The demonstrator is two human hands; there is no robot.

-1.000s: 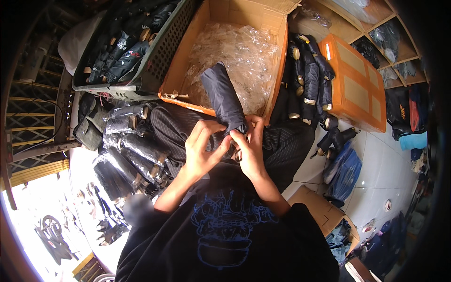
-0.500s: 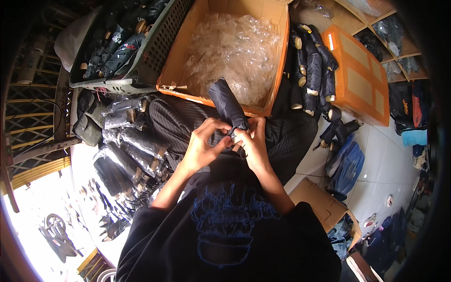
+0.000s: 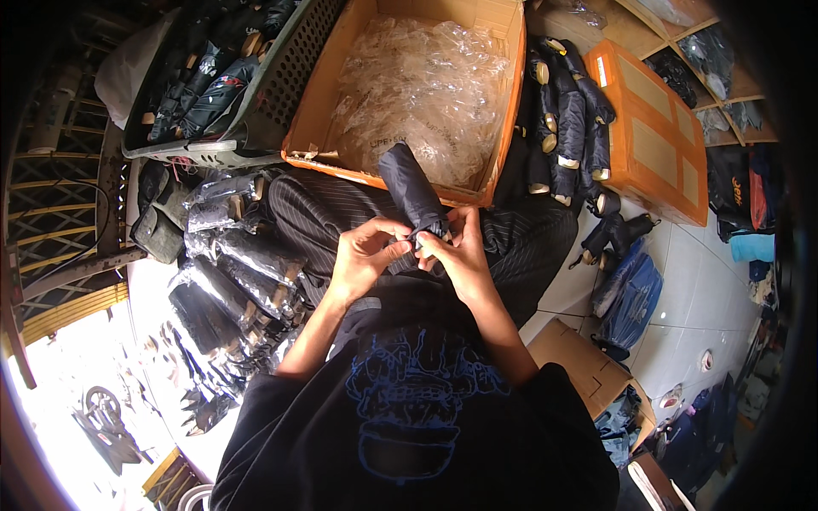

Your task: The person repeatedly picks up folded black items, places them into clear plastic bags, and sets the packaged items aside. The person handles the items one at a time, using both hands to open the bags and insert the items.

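Note:
A folded black umbrella (image 3: 412, 184) in a dark fabric cover lies slanted over my lap, its far end reaching over the edge of an open cardboard box. Around its near end my right hand (image 3: 462, 254) is closed, with the thumb pressed on the end. Beside it, my left hand (image 3: 368, 252) pinches at the same end, thumb and forefinger close together at the cover's edge. Fingers hide most of the umbrella's handle.
The cardboard box (image 3: 294, 152) ahead holds crumpled clear plastic sleeves (image 3: 426, 94). A dark crate (image 3: 256, 128) of umbrellas stands at the far left. Wrapped umbrellas (image 3: 217, 294) lie to my left; covered ones (image 3: 569, 128) lie beside an orange-taped box (image 3: 652, 132) on the right.
Both hands shift slightly at the umbrella's near end. A dark strap that hung below the right hand no longer shows. The umbrella stays in nearly the same place.

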